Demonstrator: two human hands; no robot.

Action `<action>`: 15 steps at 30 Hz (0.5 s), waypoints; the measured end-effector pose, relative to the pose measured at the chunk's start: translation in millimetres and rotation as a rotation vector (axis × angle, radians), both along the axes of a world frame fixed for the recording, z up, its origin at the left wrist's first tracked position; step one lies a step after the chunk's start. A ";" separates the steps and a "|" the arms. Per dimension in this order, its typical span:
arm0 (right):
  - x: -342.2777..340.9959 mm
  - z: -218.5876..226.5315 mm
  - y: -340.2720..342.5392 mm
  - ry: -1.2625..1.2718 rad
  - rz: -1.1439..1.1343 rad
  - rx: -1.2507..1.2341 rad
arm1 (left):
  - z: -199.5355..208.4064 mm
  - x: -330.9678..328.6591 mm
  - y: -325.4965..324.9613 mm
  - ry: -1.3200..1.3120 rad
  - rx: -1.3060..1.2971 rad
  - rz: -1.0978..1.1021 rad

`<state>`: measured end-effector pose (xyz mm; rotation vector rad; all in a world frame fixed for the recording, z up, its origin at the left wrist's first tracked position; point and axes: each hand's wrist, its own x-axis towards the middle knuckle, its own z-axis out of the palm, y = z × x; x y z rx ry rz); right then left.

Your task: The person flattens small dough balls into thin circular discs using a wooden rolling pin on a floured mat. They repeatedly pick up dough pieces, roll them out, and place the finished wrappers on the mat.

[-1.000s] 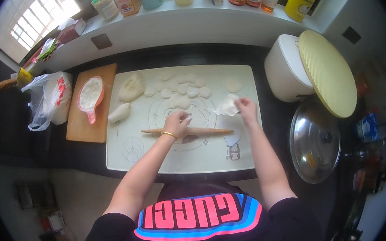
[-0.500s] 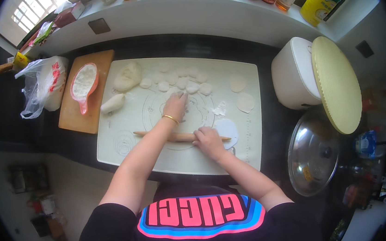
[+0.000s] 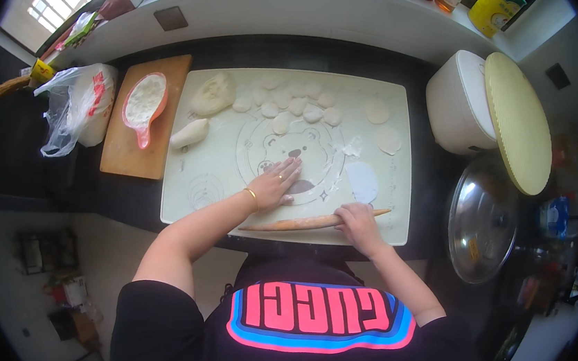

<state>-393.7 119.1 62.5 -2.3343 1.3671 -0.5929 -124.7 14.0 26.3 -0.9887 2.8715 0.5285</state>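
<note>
The tapered, light-brown wooden rolling pin [image 3: 286,225] is at the near edge of the pale, cream-green rectangular mat [image 3: 187,173], running roughly along that edge. The bare right hand [image 3: 359,226] is closed around it near its right end, the right tip sticking out past the fingers. The bare left hand [image 3: 276,182], with a gold-coloured bangle [image 3: 252,199] at its wrist, is palm down on the mat's printed bear design, fingers stretched out and not gripping the pin (whether anything lies under the palm, I cannot tell).

Just beyond the right hand is a thin, white, rounded flat sheet [image 3: 363,182], with a small scatter of white powder [image 3: 350,148] near it. To the right of the powder, 2 flat, cream-coloured dough rounds [image 3: 377,111] lie apart. Toward the mat's far side spreads a cluster of small, pale dough discs [image 3: 312,113], with a big, smooth dough lump [image 3: 213,94] and an oblong dough piece [image 3: 189,134] to their left.

Left of the mat, a brown wooden board [image 3: 119,149] carries a coral-rimmed, handled cup [image 3: 144,135] of white powder. On the right stand a white, rounded bin [image 3: 456,105], a round, ribbed yellow cover [image 3: 521,123] and a domed glass lid [image 3: 480,228].
</note>
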 end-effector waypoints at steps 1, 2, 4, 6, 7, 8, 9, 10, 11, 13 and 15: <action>-0.1 0.8 4.0 -0.025 -0.028 0.007 | 0.8 1.0 1.0 0.025 0.025 0.008; -2.4 2.0 6.6 -0.033 -0.036 0.013 | 2.1 2.4 -0.8 0.051 0.043 0.012; -6.2 5.0 11.7 -0.051 -0.051 0.028 | 0.6 22.5 -2.9 -0.003 0.099 -0.212; -5.8 11.8 18.2 -0.085 -0.086 0.043 | 2.3 47.2 -1.9 -0.028 0.071 -0.392; -3.4 13.8 21.7 -0.094 -0.117 0.041 | 6.0 61.1 0.0 -0.025 0.014 -0.455; -0.4 15.3 25.4 -0.102 -0.149 0.038 | 7.5 73.5 2.1 -0.022 -0.044 -0.519; 2.5 11.3 28.0 -0.128 -0.211 0.045 | -2.4 81.9 4.3 0.101 -0.196 -0.509; 8.9 5.2 30.2 -0.183 -0.289 0.060 | -8.4 84.7 11.2 0.077 -0.112 -0.442; 14.0 -1.3 30.8 -0.233 -0.365 0.071 | -9.5 80.1 20.3 0.057 -0.031 -0.373; 24.7 -13.7 29.4 -0.350 -0.502 0.133 | -12.1 73.6 34.7 0.052 0.001 -0.257; 40.2 -19.1 26.2 -0.388 -0.575 0.142 | -7.7 62.3 48.0 0.043 0.005 -0.086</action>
